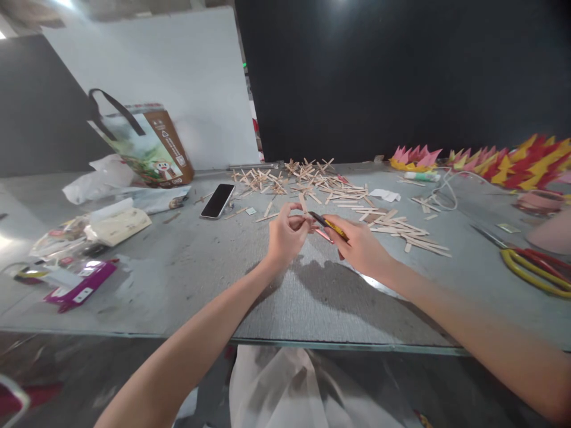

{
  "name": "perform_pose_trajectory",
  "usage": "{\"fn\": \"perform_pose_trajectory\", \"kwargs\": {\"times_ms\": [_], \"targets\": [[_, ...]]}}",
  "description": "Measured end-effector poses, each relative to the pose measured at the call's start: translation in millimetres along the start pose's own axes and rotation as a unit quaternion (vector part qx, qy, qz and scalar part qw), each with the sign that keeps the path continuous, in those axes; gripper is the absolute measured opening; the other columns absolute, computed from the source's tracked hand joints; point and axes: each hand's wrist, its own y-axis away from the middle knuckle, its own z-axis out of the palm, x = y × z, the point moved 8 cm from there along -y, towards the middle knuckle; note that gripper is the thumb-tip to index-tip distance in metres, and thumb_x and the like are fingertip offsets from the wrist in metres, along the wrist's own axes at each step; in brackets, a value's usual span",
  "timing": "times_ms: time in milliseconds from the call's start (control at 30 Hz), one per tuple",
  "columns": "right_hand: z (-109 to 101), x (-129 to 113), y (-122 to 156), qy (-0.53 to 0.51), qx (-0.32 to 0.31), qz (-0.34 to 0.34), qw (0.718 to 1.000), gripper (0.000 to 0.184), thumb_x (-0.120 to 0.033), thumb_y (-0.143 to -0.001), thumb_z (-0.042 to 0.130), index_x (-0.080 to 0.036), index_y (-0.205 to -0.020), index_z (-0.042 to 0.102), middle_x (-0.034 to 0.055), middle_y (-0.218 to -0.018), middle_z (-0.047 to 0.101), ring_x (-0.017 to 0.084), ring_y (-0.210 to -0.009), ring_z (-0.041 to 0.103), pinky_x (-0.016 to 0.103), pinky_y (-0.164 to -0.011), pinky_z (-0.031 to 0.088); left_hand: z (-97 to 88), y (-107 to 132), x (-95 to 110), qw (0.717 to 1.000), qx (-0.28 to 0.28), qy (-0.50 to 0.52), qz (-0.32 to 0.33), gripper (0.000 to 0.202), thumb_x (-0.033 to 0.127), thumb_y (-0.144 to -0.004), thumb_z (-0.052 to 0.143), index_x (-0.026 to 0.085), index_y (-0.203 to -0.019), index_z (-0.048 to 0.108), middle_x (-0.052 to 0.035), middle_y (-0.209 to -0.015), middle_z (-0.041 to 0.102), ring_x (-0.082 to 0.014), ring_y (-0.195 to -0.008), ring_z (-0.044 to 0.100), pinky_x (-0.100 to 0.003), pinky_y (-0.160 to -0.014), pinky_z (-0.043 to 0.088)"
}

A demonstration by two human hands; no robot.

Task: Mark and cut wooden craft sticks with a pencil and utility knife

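Above the middle of the grey table [200,297], my left hand [288,233] pinches a flat wooden craft stick [304,203], which points up and away. My right hand [363,246] is wrapped round a yellow and black utility knife [335,226]. The knife's dark front end meets the stick close to my left fingertips; whether the blade cuts into it I cannot tell. Just beyond my hands lie loose craft sticks [413,233] and a heap of crossed sticks [307,172].
A phone [217,201] and a printed carrier bag [149,148] stand left, near plastic packaging [118,226] and a purple packet [82,285]. On the right are yellow-handled scissors [535,270], a glue stick [422,176], a white cable [446,190] and folded paper pieces [513,163]. A dark panel [401,77] rises behind.
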Motion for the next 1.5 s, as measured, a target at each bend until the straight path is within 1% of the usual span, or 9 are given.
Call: {"fn": "perform_pose_trajectory", "kwargs": {"times_ms": [167,367,633,833,1033,1167,1300,1367,1500], "targets": [[1,-5,-1,0.003,-0.003,-0.01,1.0,0.037,-0.039,-0.111,0.045,-0.023,-0.137,0.067,0.0054,-0.08,0.071,0.023,-0.063,0.063,0.035,-0.065,0.045,-0.6,0,-5,1.0,-0.002,-0.003,0.014,0.037,0.04,-0.093,0.078,0.023,-0.116,0.054,-0.0051,-0.09,0.084,-0.024,-0.083,0.083,-0.034,-0.075,0.069],[-1,-8,-1,-0.01,0.004,0.003,1.0,0.033,-0.04,-0.111,0.046,-0.024,-0.128,0.069,0.0048,-0.075,0.069,0.024,-0.062,0.063,0.035,-0.064,0.045,-0.7,1,-7,1.0,-0.003,-0.004,0.008,0.04,0.042,-0.092,0.079,0.023,-0.121,0.06,-0.0061,-0.093,0.084,-0.0254,-0.086,0.084,-0.035,-0.078,0.069],[2,-5,0,-0.015,-0.001,0.024,1.0,0.035,-0.04,-0.111,0.046,-0.023,-0.132,0.068,0.0033,-0.071,0.066,0.022,-0.058,0.062,0.032,-0.062,0.043,-0.8,2,-6,1.0,0.012,-0.016,0.007,0.045,0.036,-0.092,0.079,0.022,-0.13,0.061,-0.0044,-0.091,0.084,-0.0249,-0.086,0.083,-0.039,-0.084,0.069],[6,-7,1,-0.036,0.002,0.036,0.999,0.032,-0.04,-0.111,0.045,-0.023,-0.127,0.066,0.0043,-0.083,0.069,0.017,-0.053,0.059,0.029,-0.056,0.04,-3.3,3,-8,0.998,0.024,-0.055,0.015,0.042,0.032,-0.092,0.079,0.024,-0.131,0.064,-0.0039,-0.091,0.084,-0.0263,-0.091,0.083,-0.038,-0.084,0.067],[8,-8,1,-0.045,-0.004,0.051,0.998,0.028,-0.038,-0.11,0.044,-0.024,-0.118,0.067,0.0004,-0.076,0.063,0.015,-0.048,0.054,0.028,-0.053,0.037,-3.9,3,-3,0.992,0.008,-0.125,0.033,0.037,0.026,-0.095,0.074,0.028,-0.131,0.066,-0.0018,-0.089,0.084,-0.0251,-0.093,0.083,-0.033,-0.086,0.062],[7,-11,1,-0.035,-0.001,0.041,0.999,0.024,-0.034,-0.109,0.045,-0.023,-0.112,0.067,0.002,-0.078,0.065,0.015,-0.051,0.054,0.029,-0.055,0.037,-2.6,3,1,0.984,0.001,-0.17,0.055,0.037,0.023,-0.095,0.073,0.028,-0.131,0.067,-0.0005,-0.087,0.084,-0.0231,-0.096,0.082,-0.03,-0.087,0.058],[5,-13,0,-0.028,0.01,0.029,0.999,0.024,-0.035,-0.11,0.046,-0.023,-0.112,0.067,0.0028,-0.08,0.067,0.016,-0.054,0.053,0.029,-0.058,0.036,-2.2,4,0,0.991,0.018,-0.131,0.035,0.039,0.025,-0.094,0.074,0.027,-0.133,0.066,-0.0005,-0.084,0.083,-0.0245,-0.089,0.083,-0.031,-0.081,0.06],[5,-12,0,-0.031,0.01,0.031,0.999,0.026,-0.036,-0.11,0.045,-0.024,-0.116,0.067,0.0025,-0.08,0.067,0.016,-0.054,0.053,0.029,-0.058,0.036,-1.3,4,-1,0.992,0.01,-0.12,0.028,0.041,0.025,-0.095,0.073,0.027,-0.134,0.065,-0.001,-0.085,0.083,-0.0251,-0.087,0.083,-0.031,-0.079,0.061],[7,-8,1,-0.056,0.0,0.043,0.997,0.03,-0.038,-0.11,0.045,-0.024,-0.123,0.068,0.0021,-0.081,0.066,0.015,-0.051,0.051,0.029,-0.055,0.036,-3.8,1,2,0.984,-0.01,-0.168,0.055,0.04,0.021,-0.094,0.073,0.029,-0.133,0.066,-0.0035,-0.094,0.084,-0.0247,-0.098,0.082,-0.033,-0.089,0.061]]}}
